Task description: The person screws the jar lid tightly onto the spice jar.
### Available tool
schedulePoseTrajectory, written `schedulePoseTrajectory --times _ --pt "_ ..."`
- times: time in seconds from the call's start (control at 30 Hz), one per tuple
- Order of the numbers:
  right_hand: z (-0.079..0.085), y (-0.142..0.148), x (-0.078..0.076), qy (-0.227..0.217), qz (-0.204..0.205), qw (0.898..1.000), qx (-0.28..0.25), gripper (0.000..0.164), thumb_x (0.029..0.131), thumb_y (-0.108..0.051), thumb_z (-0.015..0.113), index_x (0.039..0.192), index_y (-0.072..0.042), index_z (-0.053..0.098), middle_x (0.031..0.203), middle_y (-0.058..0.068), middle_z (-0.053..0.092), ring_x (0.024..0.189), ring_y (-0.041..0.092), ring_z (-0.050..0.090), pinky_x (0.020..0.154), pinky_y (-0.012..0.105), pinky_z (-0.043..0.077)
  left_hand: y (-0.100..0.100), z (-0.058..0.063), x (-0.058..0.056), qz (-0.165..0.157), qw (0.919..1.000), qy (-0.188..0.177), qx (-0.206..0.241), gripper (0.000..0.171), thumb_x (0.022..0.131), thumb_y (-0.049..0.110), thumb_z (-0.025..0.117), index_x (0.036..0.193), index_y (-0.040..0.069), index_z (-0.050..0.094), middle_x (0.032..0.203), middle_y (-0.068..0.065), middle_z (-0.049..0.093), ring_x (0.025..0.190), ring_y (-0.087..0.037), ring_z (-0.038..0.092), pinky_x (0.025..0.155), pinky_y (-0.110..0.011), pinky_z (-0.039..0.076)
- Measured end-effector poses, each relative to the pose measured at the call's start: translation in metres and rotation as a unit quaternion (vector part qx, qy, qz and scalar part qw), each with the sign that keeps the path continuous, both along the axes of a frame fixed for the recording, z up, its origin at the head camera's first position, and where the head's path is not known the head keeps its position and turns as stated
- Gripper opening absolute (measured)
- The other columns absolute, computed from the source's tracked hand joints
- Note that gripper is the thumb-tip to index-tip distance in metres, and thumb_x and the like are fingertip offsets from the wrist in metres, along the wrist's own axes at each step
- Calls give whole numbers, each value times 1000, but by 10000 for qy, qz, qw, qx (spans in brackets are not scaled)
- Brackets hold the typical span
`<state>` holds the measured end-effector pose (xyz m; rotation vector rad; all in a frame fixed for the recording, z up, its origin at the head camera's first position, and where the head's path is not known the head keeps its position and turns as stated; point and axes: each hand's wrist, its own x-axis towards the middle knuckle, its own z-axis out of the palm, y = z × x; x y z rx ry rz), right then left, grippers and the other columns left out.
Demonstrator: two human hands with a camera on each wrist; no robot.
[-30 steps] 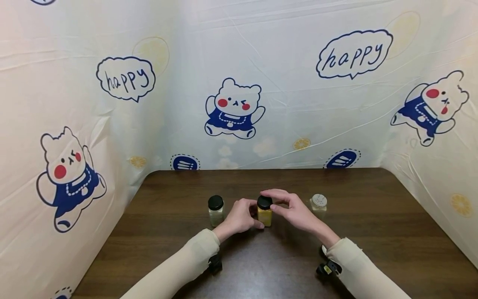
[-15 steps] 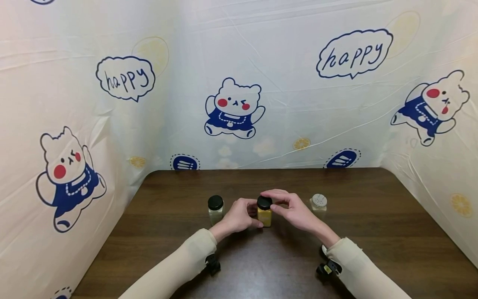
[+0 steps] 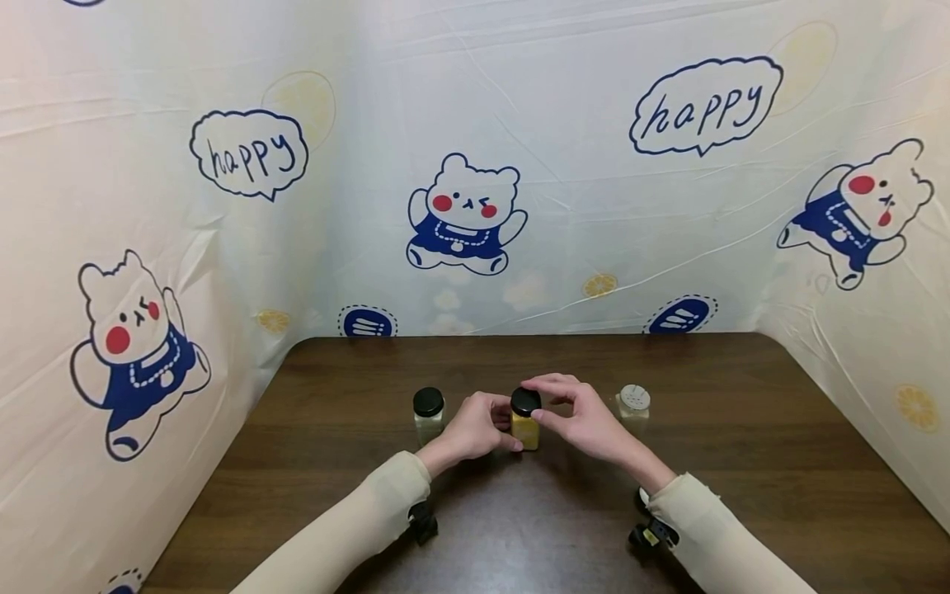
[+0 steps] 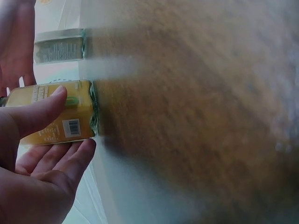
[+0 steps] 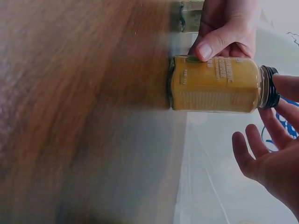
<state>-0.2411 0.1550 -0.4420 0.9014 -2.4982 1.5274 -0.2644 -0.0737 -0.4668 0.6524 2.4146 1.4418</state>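
A square glass jar of yellow powder [image 3: 525,432], labelled turmeric powder, stands upright on the table. My left hand [image 3: 475,427] holds its body from the left, with the thumb across the label side in the left wrist view. At the top, my right hand [image 3: 582,419] pinches the black lid [image 3: 526,402] between thumb and fingers; the lid sits on the jar's neck. In the right wrist view, the other fingers [image 5: 242,151] of that hand spread away from the jar.
A jar with a black lid [image 3: 429,412] stands left of my left hand. Behind my right wrist is a jar with a pale, perforated top [image 3: 634,403]. The brown wooden table [image 3: 512,528] meets a printed cloth [image 3: 564,247] at its back and sides.
My right thumb and fingers have shifted slightly on the lid. My left forearm has moved a little to the left. The jar stays nearly in place.
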Motion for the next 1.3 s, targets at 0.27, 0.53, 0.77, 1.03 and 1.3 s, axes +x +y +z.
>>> schedulePoseTrajectory --times 0.27,0.53,0.77,1.03,1.3 --pt "-3 -12 0 242 -443 9986 178 47 92 -16 85 137 -14 72 116 -3 61 110 20 60 93 58 49 -1 -1 -1 -31 10000 -16 62 49 79 -2 91 125 6 75 116 -6 77 110 -21 73 93 -35 58" --pt "-3 -9 -1 139 -266 9995 -17 48 94 -20 83 140 -14 68 125 2 63 115 23 62 94 56 50 0 -2 -1 -49 10000 20 59 49 79 -1 92 124 7 76 117 -5 77 109 -20 73 92 -35 58" --pt "-3 4 -5 -739 680 9917 -799 49 104 -3 64 152 -3 54 151 21 56 134 41 54 104 50 48 0 -2 -1 -30 9999 -26 126 48 78 -3 92 123 6 76 113 -6 77 106 -20 74 91 -34 58" --pt "-4 7 -6 -1098 1010 9841 -968 48 105 2 57 153 1 52 151 24 54 134 46 53 102 30 49 0 -2 -1 23 9999 -19 97 48 77 -3 93 122 5 76 111 -5 78 105 -18 74 90 -31 58" --pt "-2 5 -6 -1158 1024 9840 -884 46 105 3 57 151 2 54 154 18 52 135 41 54 102 29 49 0 -2 0 23 9997 -136 207 50 78 -5 91 124 5 76 113 -6 78 107 -19 74 91 -32 58"
